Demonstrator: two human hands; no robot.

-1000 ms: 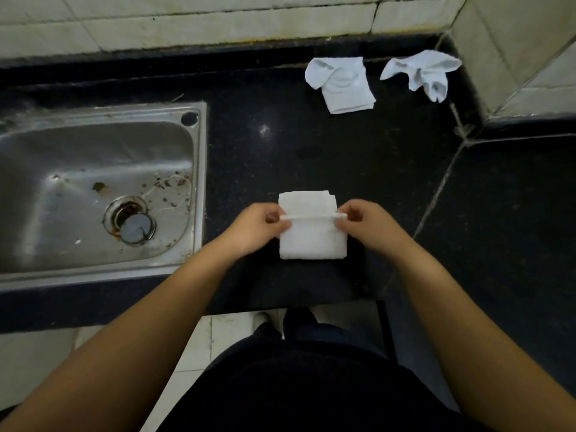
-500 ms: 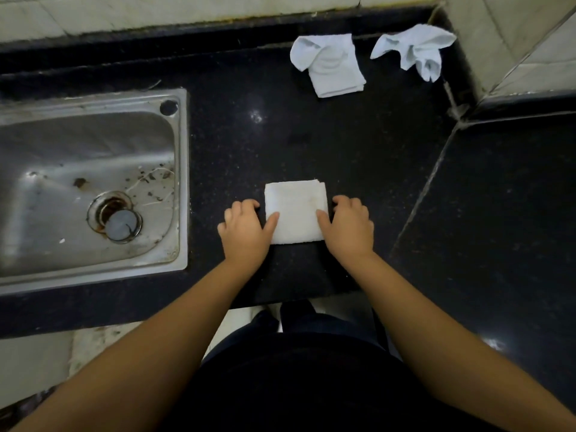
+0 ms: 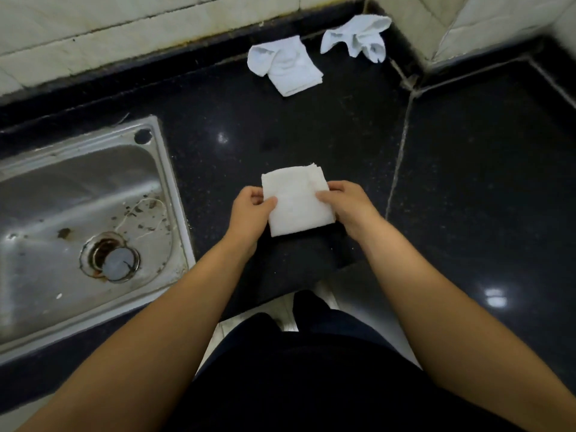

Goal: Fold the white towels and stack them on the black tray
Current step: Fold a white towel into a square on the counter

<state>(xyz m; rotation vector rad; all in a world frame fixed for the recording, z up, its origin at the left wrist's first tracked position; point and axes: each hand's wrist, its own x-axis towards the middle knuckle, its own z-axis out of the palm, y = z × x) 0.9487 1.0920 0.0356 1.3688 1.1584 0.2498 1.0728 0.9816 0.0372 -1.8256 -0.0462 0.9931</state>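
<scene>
A stainless sink [image 3: 93, 194] is noted left of the fingers. The folded white towel [image 3: 296, 202] is clamped by the left hand [image 3: 251, 213] and right hand [image 3: 346, 204] at its side edges, above the black countertop [image 3: 311, 129]. Two crumpled towels [image 3: 285, 65] [image 3: 358, 37] are recorded beyond the fingertips.

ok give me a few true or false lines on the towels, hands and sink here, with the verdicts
1. Both hands grip the folded towel, left hand and right hand on opposite edges. True.
2. Two more white towels lie near the back wall: a loosely folded towel and a crumpled towel. True.
3. The sink is on the person's right. False: it is on their left.
4. The crumpled towel lies in the sink. False: it is on the black counter.
</scene>
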